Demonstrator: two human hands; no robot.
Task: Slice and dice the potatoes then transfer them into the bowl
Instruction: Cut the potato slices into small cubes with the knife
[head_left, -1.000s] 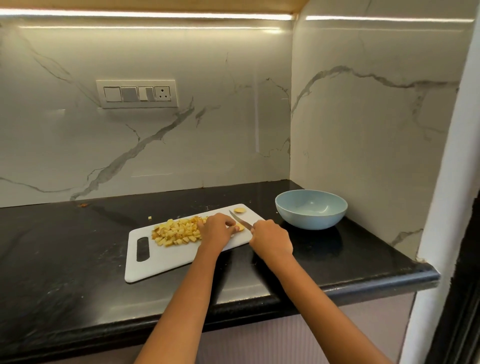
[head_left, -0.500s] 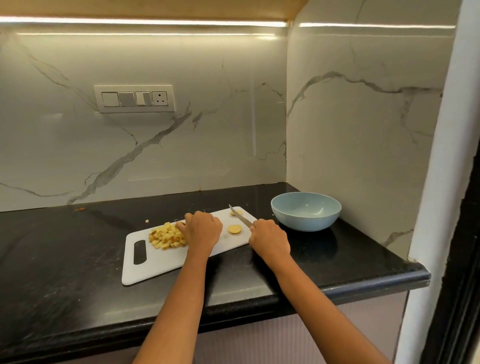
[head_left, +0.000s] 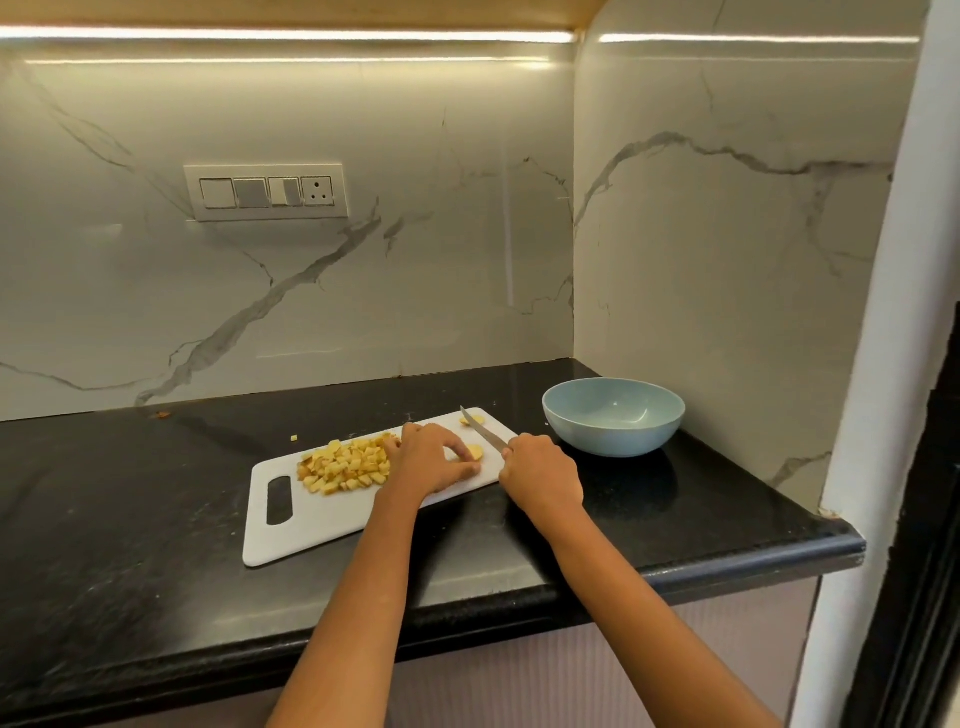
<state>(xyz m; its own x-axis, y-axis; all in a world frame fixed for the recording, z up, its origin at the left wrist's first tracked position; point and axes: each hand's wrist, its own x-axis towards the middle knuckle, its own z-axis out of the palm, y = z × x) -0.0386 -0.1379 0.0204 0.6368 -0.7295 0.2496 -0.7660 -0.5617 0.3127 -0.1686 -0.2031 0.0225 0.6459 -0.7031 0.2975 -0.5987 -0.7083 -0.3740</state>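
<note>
A white cutting board (head_left: 311, 525) lies on the black counter with a heap of diced potato (head_left: 345, 466) on its middle. My left hand (head_left: 434, 462) rests on the board right of the heap, its fingers curled onto a round potato slice (head_left: 477, 451). My right hand (head_left: 540, 473) grips a knife (head_left: 480, 428) whose blade points away over the board's far right corner. Another small slice (head_left: 465, 421) lies under the blade tip. The light blue bowl (head_left: 613, 434) stands empty to the right of the board.
The black counter (head_left: 130, 519) ends in a rounded front edge, with marble walls behind and on the right. One stray potato bit (head_left: 294, 438) lies on the counter behind the board. A switch panel (head_left: 266, 192) is on the back wall.
My left hand went left onto the diced heap, then came back right and now holds the round slice. The knife hand stayed at the board's right edge.
</note>
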